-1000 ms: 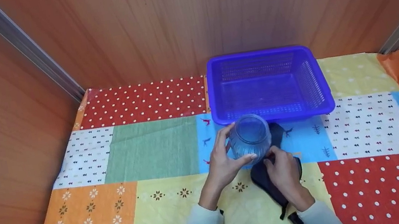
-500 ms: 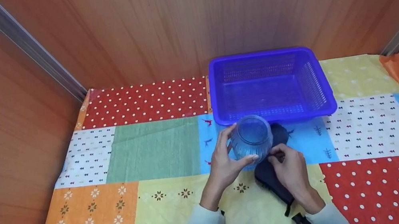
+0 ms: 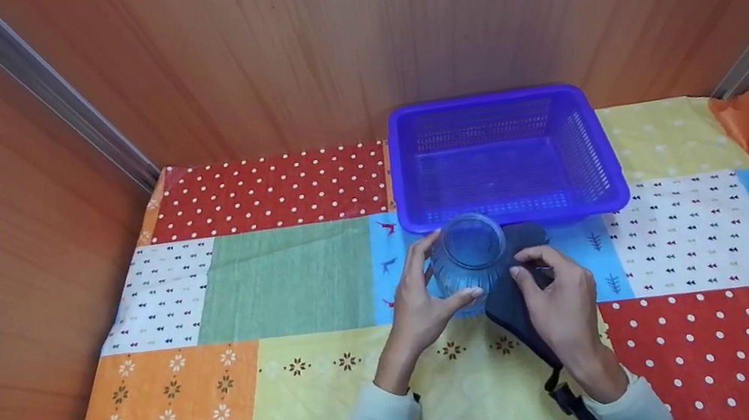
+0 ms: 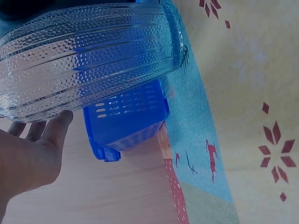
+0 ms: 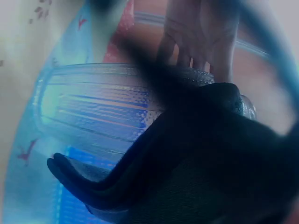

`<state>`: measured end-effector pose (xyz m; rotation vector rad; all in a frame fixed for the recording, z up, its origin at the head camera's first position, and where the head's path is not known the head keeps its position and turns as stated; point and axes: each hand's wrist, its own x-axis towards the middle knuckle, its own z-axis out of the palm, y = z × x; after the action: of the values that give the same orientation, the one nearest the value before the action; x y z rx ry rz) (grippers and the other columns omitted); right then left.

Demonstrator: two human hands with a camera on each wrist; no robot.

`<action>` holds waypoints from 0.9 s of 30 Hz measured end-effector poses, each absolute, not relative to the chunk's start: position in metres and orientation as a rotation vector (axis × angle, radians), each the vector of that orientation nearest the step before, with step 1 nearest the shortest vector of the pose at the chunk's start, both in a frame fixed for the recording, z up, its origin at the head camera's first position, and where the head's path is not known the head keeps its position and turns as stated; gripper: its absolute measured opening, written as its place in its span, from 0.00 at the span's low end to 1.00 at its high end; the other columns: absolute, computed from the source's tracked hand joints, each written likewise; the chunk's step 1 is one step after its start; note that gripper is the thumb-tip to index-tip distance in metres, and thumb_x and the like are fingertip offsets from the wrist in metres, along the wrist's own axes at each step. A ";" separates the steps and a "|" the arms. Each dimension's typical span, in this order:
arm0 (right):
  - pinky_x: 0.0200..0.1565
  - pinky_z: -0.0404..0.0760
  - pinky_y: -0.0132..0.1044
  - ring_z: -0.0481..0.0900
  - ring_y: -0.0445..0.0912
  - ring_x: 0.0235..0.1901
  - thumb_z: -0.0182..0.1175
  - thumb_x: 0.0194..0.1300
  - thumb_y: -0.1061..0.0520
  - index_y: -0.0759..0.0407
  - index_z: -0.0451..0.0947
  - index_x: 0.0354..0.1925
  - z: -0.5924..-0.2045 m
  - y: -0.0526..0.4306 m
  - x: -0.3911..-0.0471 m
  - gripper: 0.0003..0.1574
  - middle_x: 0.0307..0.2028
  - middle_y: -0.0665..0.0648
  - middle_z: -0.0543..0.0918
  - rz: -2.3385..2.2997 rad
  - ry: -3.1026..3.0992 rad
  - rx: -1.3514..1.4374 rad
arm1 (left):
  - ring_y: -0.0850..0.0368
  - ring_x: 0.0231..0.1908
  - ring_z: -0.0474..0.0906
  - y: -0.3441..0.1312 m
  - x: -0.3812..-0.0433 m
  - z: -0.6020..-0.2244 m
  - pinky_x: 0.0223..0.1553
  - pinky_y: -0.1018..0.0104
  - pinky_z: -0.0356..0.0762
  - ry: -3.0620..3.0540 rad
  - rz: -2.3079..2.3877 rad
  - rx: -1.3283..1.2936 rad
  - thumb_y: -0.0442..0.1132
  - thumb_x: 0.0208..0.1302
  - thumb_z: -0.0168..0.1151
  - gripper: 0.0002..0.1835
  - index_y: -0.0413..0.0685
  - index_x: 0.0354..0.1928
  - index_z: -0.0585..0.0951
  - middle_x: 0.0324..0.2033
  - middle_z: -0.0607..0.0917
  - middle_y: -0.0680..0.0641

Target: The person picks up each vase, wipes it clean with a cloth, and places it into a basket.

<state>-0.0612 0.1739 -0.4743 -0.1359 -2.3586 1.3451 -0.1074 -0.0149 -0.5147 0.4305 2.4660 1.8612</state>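
Note:
A clear ribbed glass jar (image 3: 471,258) stands upright on the blue patch of the cloth. My left hand (image 3: 420,302) grips its left side, thumb in front and fingers behind. In the left wrist view the jar (image 4: 88,60) lies above my left hand (image 4: 30,156). A black piece of thick, folded fabric (image 3: 507,306) is beside the jar on its right; its exact kind cannot be told. My right hand (image 3: 562,296) pinches it between thumb and fingers. In the right wrist view the black fabric (image 5: 201,154) covers part of the jar and hides my right fingers.
A purple-blue plastic basket (image 3: 517,222) with perforated sides sits just behind the jar, nothing visible in it. A patchwork tablecloth (image 3: 294,276) covers the table. Wood-grain panels (image 3: 287,50) rise at the back and sides. A black strap with a buckle (image 3: 570,401) hangs at my right wrist.
My right hand has moved up and to the right, drawing the black fabric along the jar's right side. My left hand and the jar have stayed in place.

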 end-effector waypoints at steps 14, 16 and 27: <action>0.62 0.80 0.30 0.83 0.55 0.53 0.69 0.67 0.72 0.70 0.83 0.53 -0.475 0.178 -0.059 0.16 0.51 0.65 0.86 1.523 -2.328 -0.079 | 0.49 0.71 0.73 -0.005 -0.102 -0.512 0.69 0.50 0.77 2.636 1.793 0.315 0.52 0.56 0.84 0.52 0.58 0.79 0.65 0.73 0.71 0.50; 0.64 0.81 0.37 0.82 0.55 0.54 0.69 0.67 0.72 0.70 0.83 0.54 -0.476 0.179 -0.060 0.17 0.52 0.65 0.86 1.553 -2.327 -0.081 | 0.48 0.71 0.72 -0.006 -0.102 -0.511 0.69 0.49 0.77 2.634 1.790 0.320 0.54 0.56 0.83 0.52 0.57 0.79 0.65 0.74 0.71 0.50; 0.59 0.76 0.21 0.81 0.43 0.49 0.68 0.67 0.73 0.70 0.84 0.51 -0.480 0.180 -0.058 0.15 0.48 0.63 0.87 1.614 -2.246 -0.097 | 0.50 0.80 0.58 -0.033 -0.116 -0.516 0.78 0.49 0.63 2.288 1.880 0.627 0.42 0.68 0.75 0.46 0.51 0.82 0.60 0.82 0.60 0.47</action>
<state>-0.0576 0.1800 -0.4795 -0.0968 -2.2456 1.6145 -0.1161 -0.0334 -0.5160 0.6272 2.2880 1.8802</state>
